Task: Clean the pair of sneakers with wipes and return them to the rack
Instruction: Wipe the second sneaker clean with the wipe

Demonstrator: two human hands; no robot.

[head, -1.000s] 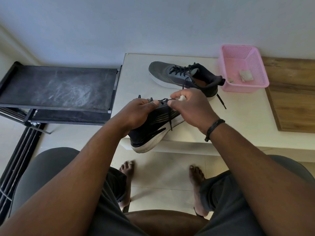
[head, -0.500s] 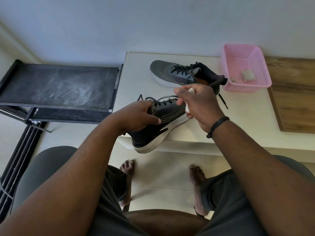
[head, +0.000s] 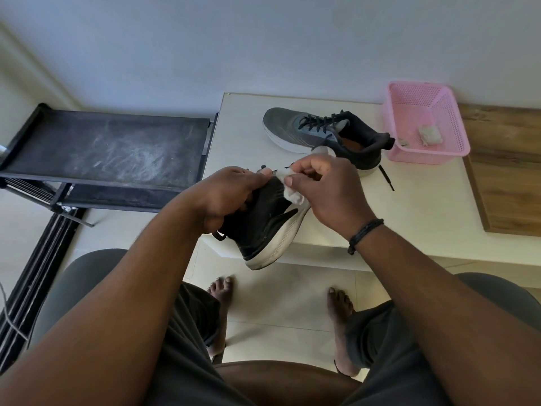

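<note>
The rack stands at the far left, its top shelf dusty and bare, so neither shoe is back there yet. Your left hand is curled around the collar of the near shoe, which you hold tilted with its heel past the near edge of the table; if that grip loosens while you scrub, the shoe may drop to the floor near your bare feet. Your right hand pinches the wipe against the shoe's upper by the laces. The wipe is bunched small, so it could snag on a lace or slip out of your fingers. The far shoe lies on the table, touching the pink basket at its heel, with one lace trailing toward you. A wide right elbow could catch that lace and drag the shoe.
</note>
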